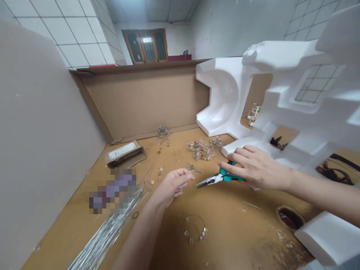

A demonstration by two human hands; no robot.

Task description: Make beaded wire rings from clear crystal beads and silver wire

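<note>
My left hand (173, 187) pinches a thin piece of wire (193, 180) between its fingertips, close to the jaws of the needle-nose pliers (216, 179). The pliers have teal handles and sit in my right hand (255, 167), with their tips pointing left toward the wire. Below my hands lies a ring of wire with small beads (194, 229). Tangled wire pieces (200, 149) lie farther ahead, with a smaller wire clump (163, 131) to their left. A long bundle of silver wires (107, 232) stretches out at lower left.
A large white foam packing piece (253, 97) rises at right, just behind my right hand, and a foam block (327, 238) sits at lower right. A cardboard packet (125, 153) and a pixelated object (112, 191) lie on the tan work surface (225, 210), which has a round hole (289, 218).
</note>
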